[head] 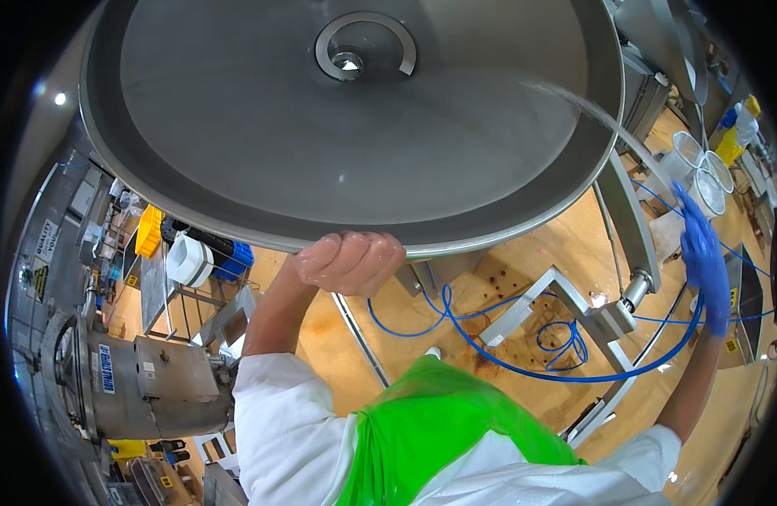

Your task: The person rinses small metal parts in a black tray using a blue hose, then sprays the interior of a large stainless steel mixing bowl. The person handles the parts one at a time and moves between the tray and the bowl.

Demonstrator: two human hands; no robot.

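Observation:
A large round stainless-steel bowl (pixel 350 152) fills the upper half of the view, its open side tilted towards me. At its centre sit a C-shaped metal piece (pixel 398 35) and a round metal fitting (pixel 348 62). My left hand (pixel 350 262), bare and wet, is curled over the bowl's near rim. Out to the right, my right hand (pixel 705 259) wears a blue glove and grips a blue hose (pixel 591 379); the nozzle end is hidden by the hand. From there a stream of water (pixel 591 109) arcs over the right rim into the bowl.
Below the bowl, a metal support frame (pixel 578 297) and coiled blue hose (pixel 562 348) occupy a wet tan floor (pixel 319 329). White buckets (pixel 705 190) stand at right. At left are a metal cart (pixel 157 284), a white container (pixel 189 259) and a steel machine (pixel 148 379).

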